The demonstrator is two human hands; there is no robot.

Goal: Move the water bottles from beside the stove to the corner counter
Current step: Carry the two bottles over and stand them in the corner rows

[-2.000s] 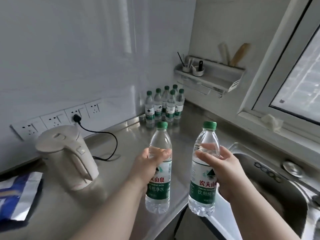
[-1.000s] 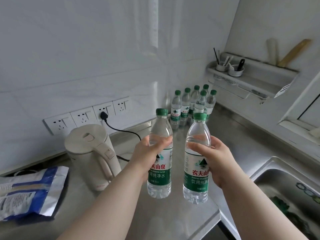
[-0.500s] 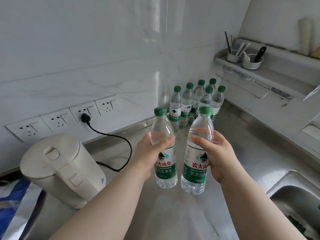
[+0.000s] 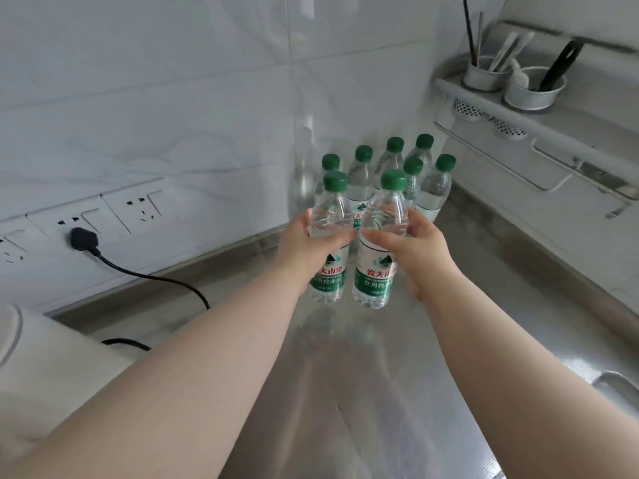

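My left hand (image 4: 307, 248) grips a clear water bottle (image 4: 330, 271) with a green cap and green label. My right hand (image 4: 413, 252) grips a second, matching bottle (image 4: 375, 271). Both bottles are upright, side by side, held just above the steel counter (image 4: 363, 375). Right behind them, in the corner where the two walls meet, stands a cluster of several identical green-capped bottles (image 4: 432, 188). The held bottles partly hide the front of that cluster.
A white kettle (image 4: 41, 371) sits at the left edge, its black cord (image 4: 155, 281) plugged into a wall socket (image 4: 81, 236). A wall shelf (image 4: 553, 108) with two utensil cups hangs at the right. A sink rim (image 4: 619, 385) shows at lower right.
Both hands have carried their bottles forward, closer to the corner cluster, and lower toward the counter. The view has moved in, so the kettle has slid to the left edge.
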